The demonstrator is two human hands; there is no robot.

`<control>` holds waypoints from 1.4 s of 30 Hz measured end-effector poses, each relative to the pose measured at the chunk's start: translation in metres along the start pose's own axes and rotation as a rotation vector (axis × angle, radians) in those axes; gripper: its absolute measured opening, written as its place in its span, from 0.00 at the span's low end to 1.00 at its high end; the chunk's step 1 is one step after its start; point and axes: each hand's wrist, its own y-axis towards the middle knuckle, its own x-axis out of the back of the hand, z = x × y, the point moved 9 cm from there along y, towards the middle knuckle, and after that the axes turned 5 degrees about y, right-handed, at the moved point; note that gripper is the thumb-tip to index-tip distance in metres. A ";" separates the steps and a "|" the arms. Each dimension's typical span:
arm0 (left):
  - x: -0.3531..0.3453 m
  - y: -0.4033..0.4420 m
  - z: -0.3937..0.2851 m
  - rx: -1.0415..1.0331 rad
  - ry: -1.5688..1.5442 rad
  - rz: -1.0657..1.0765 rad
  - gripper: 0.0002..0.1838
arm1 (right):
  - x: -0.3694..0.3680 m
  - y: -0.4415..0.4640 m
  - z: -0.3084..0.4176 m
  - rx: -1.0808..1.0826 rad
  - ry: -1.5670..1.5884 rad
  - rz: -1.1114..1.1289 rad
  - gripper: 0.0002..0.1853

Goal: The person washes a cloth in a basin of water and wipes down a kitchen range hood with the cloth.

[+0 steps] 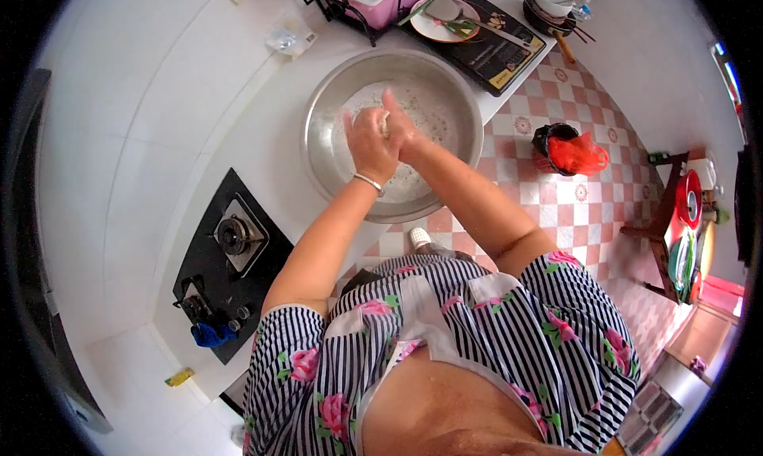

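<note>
A large round steel basin (318, 166) stands on the white counter, with whitish liquid and scattered pale bubbles or bits in its bottom. Over the basin, my left hand (371, 144) and my right hand (404, 131) are pressed together, slightly blurred. A small pale lump (385, 124), perhaps dough, shows between them; most of it is hidden by the fingers. My left wrist wears a silver bracelet (369, 183). The fingers of both hands are bent around each other, and some fingertips stick up.
A black gas hob (274, 237) with a blue cloth (212, 335) lies left. Behind the basin are a plate (469, 34) with green stalks, an induction cooker (497, 78), a pink container (389, 9) and stacked bowls (552, 0). A bin with a red bag (584, 155) stands on the floor.
</note>
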 end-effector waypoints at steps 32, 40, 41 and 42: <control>-0.065 0.001 0.056 0.975 -1.733 0.298 0.17 | -0.012 0.017 0.030 0.114 0.108 0.089 0.11; -0.028 0.010 0.115 0.562 -0.731 0.158 0.16 | -0.015 -0.006 0.005 0.023 -0.151 -0.157 0.15; -0.023 0.011 0.121 0.547 -0.669 0.188 0.18 | -0.024 -0.011 0.021 0.113 -0.190 -0.101 0.16; -0.021 0.006 0.118 0.812 -0.805 0.356 0.22 | -0.028 -0.016 0.037 0.206 -0.227 -0.042 0.16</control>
